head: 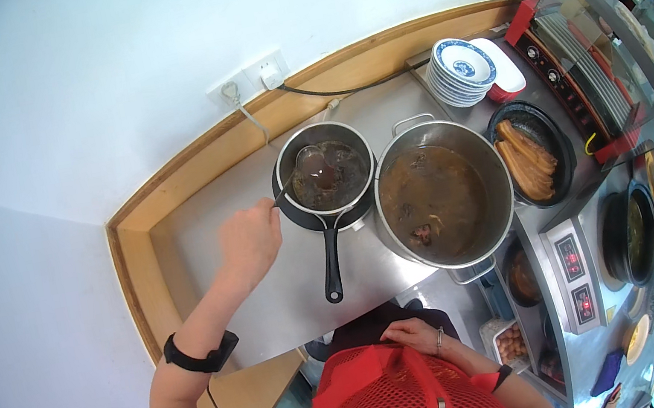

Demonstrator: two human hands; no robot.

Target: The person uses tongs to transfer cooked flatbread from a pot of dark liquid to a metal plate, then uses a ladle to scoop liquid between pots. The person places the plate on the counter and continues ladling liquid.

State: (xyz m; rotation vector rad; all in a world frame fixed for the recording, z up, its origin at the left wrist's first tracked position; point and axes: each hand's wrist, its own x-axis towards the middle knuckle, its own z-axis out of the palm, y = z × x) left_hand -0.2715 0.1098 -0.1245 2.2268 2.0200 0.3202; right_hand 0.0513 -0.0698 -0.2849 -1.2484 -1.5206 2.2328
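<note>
My left hand (pixel 252 242) grips the thin handle of a ladle (pixel 314 164). The ladle's bowl sits in the dark broth of a saucepan (pixel 285 146), with brownish liquid in it. The saucepan's black handle (pixel 332 261) points toward me, and a round black base shows under the pan. Just right of it stands a large steel stockpot (pixel 504 174) of brown broth with dark bits floating. My right hand (pixel 414 335) rests at my waist by the hem of a red mesh vest (pixel 372 397); its fingertips are partly hidden.
Stacked blue-and-white bowls (pixel 465 70) stand behind the stockpot. A black pan (pixel 566 157) holds browned meat strips (pixel 528 164). Farther right are a glass-covered roller grill (pixel 585 76) and an induction cooker panel (pixel 574 276). Plugged cords (pixel 248 120) run along the wall; eggs (pixel 510 343) sit below.
</note>
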